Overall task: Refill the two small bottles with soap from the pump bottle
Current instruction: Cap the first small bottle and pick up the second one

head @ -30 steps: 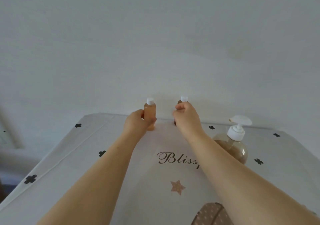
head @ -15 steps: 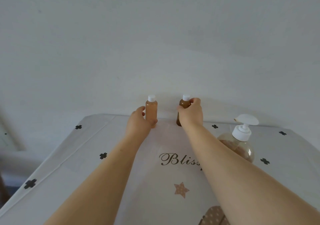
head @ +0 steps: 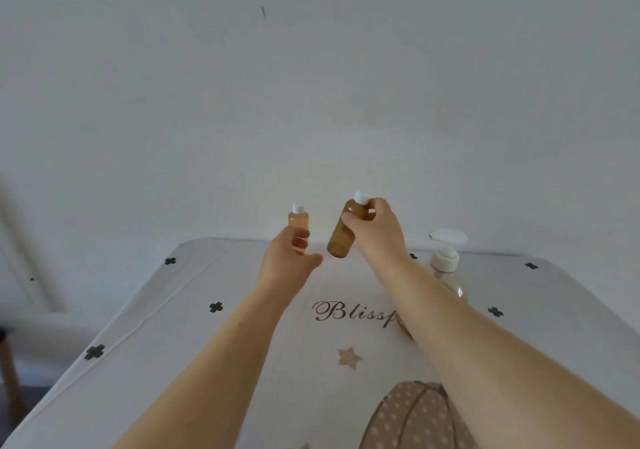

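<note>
We see our right hand [head: 375,237] holding the darker small bottle [head: 341,237] high up, with thumb and fingers curled round its shoulder just under the white cap [head: 362,198]. The bottle is off the tablecloth [head: 207,344] and tilted, base swung toward our left and cap toward our right. We judge that this high grip serves to bring it forward, since the body stays free for the other hand to take while the cap is twisted off.

Our left hand [head: 285,261] sits low in front of the paler small bottle [head: 298,220]. Its fingers are loosely curled and the thumb is stretched out to the side. It seems to hold nothing, though we cannot tell whether the knuckles touch the bottle behind them. That bottle stands upright at the far edge of the table, close to the wall [head: 311,85], with its cap on. We read this hand as ready either to steady that bottle or to receive the tilted one.

The pump bottle [head: 445,260] stands to our right, partly hidden behind the right forearm, its nozzle pointing leftward toward the middle of the cloth. That placement suits the job, because an opened bottle can be held under the spout without moving the pump.

Both of the 2 small bottles are capped, so we judge that refilling has not begun.
</note>
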{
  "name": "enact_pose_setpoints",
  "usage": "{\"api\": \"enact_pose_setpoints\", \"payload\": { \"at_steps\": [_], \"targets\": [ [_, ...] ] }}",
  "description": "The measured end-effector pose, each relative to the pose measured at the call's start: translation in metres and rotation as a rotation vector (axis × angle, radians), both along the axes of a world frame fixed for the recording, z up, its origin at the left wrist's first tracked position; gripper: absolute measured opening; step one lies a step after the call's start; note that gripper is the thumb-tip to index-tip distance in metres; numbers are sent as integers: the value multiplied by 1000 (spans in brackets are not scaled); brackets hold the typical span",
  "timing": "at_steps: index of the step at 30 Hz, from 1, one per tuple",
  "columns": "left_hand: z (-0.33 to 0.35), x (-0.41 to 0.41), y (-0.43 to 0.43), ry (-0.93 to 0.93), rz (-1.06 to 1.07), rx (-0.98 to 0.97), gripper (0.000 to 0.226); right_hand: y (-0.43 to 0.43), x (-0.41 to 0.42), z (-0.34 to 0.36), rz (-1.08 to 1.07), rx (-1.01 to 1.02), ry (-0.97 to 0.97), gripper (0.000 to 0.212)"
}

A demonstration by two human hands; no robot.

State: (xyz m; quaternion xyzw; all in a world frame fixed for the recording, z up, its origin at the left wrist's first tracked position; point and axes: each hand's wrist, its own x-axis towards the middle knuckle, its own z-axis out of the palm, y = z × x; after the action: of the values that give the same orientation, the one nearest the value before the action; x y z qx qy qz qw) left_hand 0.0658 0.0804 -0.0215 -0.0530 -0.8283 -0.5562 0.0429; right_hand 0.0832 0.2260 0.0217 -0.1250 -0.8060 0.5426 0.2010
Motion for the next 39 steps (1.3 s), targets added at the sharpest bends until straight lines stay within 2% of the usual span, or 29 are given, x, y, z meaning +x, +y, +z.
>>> {"api": "enact_pose_setpoints", "payload": {
  "at_steps": [6, 9, 12, 17, 20, 24, 26, 28, 31, 33, 35, 38, 39],
  "targets": [
    [20, 47, 8, 58, -174, 41, 66, 1, 58, 10, 136, 18, -54, 34],
    [27, 66, 12, 103, -198, -10, 47, 8, 84, 9, 170, 32, -75, 34],
    [30, 80, 14, 114, -223, -20, 30, 17, 107, 10, 149, 148, -102, 37],
    [33, 103, 22, 202, -199, -115, 36, 36, 140, 20, -1, 267, -61, 50],
    [31, 110, 28, 275, -221, -191, 39, 46, 146, 24, 49, 371, -143, 49],
    [31, 117, 30, 265, -257, -259, 40, 57, 151, 21, 131, 419, -234, 47],
    [33, 118, 27, 230, -303, -287, 38, 62, 155, 16, 169, 401, -237, 45],
    [34, 118, 23, 125, -400, -237, 34, 66, 160, 13, 233, 366, -204, 36],
    [32, 114, 18, 23, -459, -174, 33, 76, 163, 10, 360, 250, -147, 8],
    [31, 112, 17, 37, -430, -182, 35, 82, 163, 10, 395, 195, -161, 26],
    [32, 112, 18, 75, -416, -209, 36, 84, 162, 10, 328, 174, -187, 26],
    [33, 116, 24, 162, -426, -297, 36, 85, 160, 8, 235, 184, -216, 42],
    [33, 116, 25, 177, -430, -318, 36, 85, 160, 7, 241, 192, -215, 39]
  ]
}}
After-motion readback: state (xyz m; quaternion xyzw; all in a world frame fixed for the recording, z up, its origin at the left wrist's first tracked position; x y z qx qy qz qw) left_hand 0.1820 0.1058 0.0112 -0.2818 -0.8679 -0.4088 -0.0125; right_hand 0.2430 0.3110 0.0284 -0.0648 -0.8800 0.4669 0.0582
